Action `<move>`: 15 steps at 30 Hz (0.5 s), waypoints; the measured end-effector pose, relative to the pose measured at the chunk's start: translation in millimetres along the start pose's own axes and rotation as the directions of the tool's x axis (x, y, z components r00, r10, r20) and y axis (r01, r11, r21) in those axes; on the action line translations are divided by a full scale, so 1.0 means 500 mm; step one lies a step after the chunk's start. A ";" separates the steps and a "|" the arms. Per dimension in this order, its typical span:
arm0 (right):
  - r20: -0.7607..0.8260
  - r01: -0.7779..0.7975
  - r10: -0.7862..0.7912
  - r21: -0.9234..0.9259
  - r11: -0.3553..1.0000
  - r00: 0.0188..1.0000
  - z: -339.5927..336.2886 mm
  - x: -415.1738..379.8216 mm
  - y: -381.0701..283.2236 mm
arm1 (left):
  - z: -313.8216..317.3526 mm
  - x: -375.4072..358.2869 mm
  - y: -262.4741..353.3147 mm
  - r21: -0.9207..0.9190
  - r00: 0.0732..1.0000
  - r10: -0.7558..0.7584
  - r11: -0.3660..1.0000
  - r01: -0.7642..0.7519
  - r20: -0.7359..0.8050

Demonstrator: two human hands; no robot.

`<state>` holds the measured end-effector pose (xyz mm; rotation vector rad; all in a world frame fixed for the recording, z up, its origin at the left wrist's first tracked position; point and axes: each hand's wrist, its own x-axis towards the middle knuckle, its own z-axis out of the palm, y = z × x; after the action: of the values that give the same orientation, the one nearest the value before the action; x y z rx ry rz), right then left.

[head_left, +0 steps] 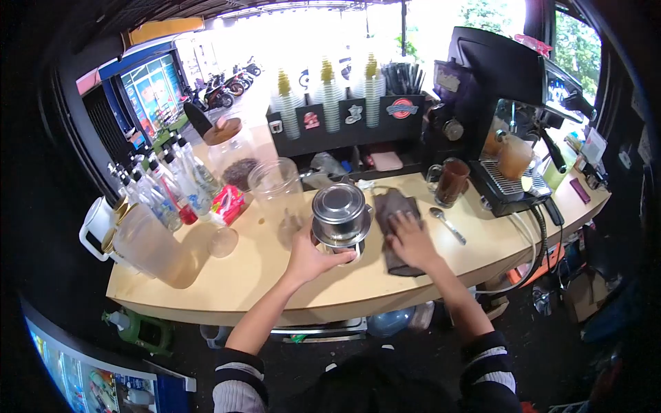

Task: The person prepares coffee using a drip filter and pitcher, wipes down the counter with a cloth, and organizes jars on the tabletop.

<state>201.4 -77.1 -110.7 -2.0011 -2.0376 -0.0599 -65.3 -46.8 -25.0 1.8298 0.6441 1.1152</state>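
My left hand (308, 259) is wrapped round a small glass (352, 253) at the counter's front middle. A metal drip coffee filter (340, 210) with its lid on sits on top of that glass. My right hand (410, 241) lies on a dark folded cloth (397, 265), fingers stretched out and slightly spread. Just right of the cloth is a metal spoon (449, 226). Behind the spoon stands a glass mug (452, 183) of brown drink. A clear plastic pitcher (275, 189) stands behind my left hand.
An espresso machine (509, 138) occupies the right end of the wooden counter (303, 294). Cup stacks (327, 103) stand in a black organizer (344, 143) at the back. Syrup bottles (172, 186), a jar of beans (237, 162) and a large jug (155, 244) are at the left.
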 end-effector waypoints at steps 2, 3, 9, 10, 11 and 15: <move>0.024 0.171 -0.172 0.027 0.985 0.985 -0.013 -0.010 -0.001 | 0.042 0.055 -0.016 -0.015 1.000 -0.006 1.000 0.007 0.021; 0.037 0.223 -0.225 0.041 0.974 0.974 -0.018 -0.022 0.000 | 0.066 0.082 -0.012 -0.031 0.998 -0.056 0.998 0.056 0.030; -0.183 0.134 -0.088 0.255 0.958 0.979 -0.083 -0.071 0.114 | 0.209 0.223 -0.092 -0.001 0.998 0.050 0.999 -0.050 -0.049; -0.265 0.047 0.032 0.288 0.956 0.964 -0.095 -0.078 0.144 | 0.229 0.237 -0.100 0.078 0.995 0.057 0.996 -0.051 -0.083; -0.399 0.052 0.033 0.200 0.978 0.916 -0.105 -0.088 0.166 | 0.249 0.250 -0.107 0.064 0.993 0.057 0.997 -0.051 -0.101; -0.301 0.058 0.019 0.245 0.968 0.953 -0.089 -0.099 0.258 | 0.309 0.294 -0.137 0.184 0.991 0.026 0.983 -0.001 -0.131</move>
<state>335.9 -130.6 -101.1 -1.7011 -1.7746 -0.0995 140.2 36.5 -54.8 1.9290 0.8373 1.2289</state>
